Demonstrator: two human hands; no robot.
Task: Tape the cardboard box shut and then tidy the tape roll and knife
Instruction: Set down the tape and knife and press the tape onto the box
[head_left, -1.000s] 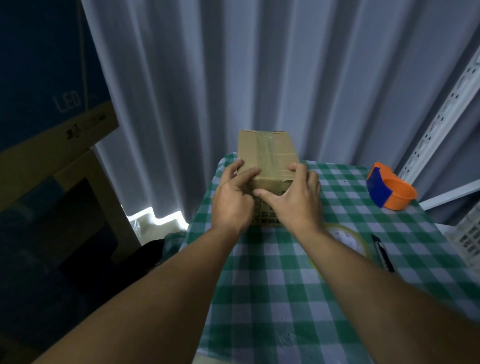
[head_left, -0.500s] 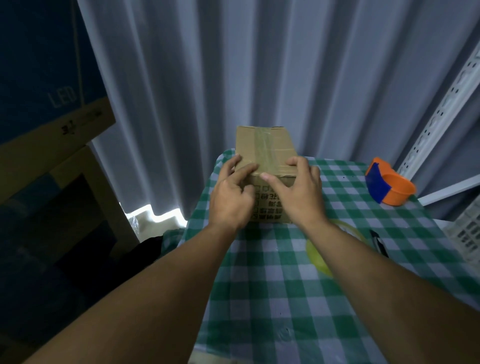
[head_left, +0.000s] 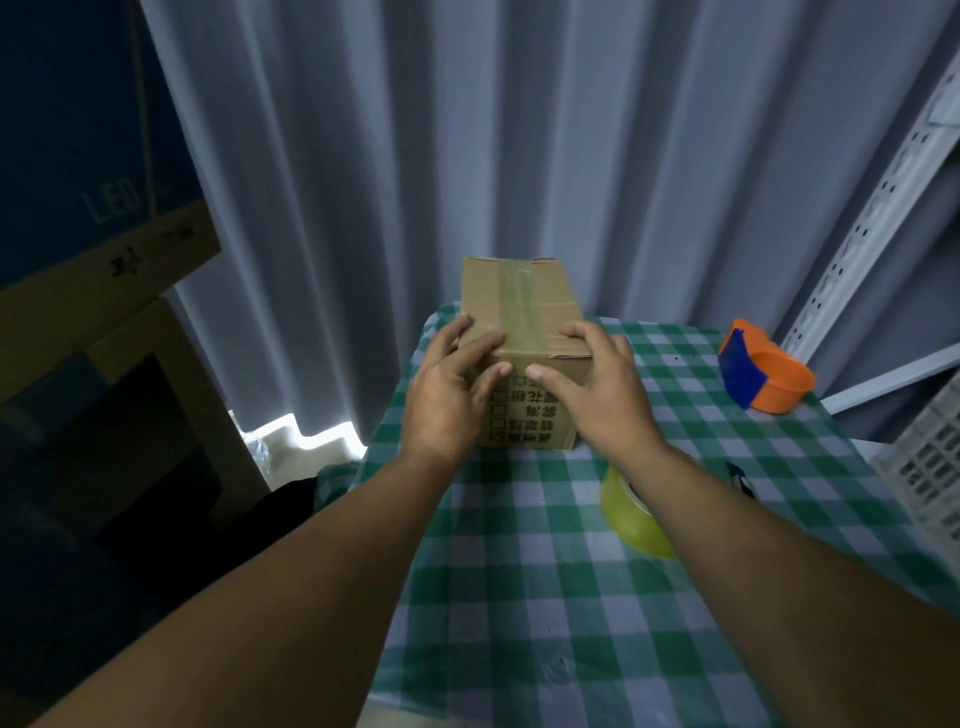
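A small brown cardboard box (head_left: 524, 306) stands at the far end of the checked table, with a strip of clear tape running along its closed top. My left hand (head_left: 447, 395) lies against the box's near left corner, fingers spread over the top edge. My right hand (head_left: 597, 389) presses on the near right corner, thumb on the front face. A yellowish tape roll (head_left: 626, 512) lies on the table under my right forearm, partly hidden. The black knife (head_left: 740, 478) shows just right of that forearm.
The green-and-white checked tablecloth (head_left: 519, 571) covers a small table. An orange and blue tape dispenser (head_left: 758, 371) sits at the far right. A white crate (head_left: 930, 467) and metal shelving stand to the right, grey curtains behind, and large cardboard boxes (head_left: 104, 270) on the left.
Both hands slid slightly apart along the box's near top edge, uncovering more of the printed front face. The view shifted a little; the tape roll now shows more.
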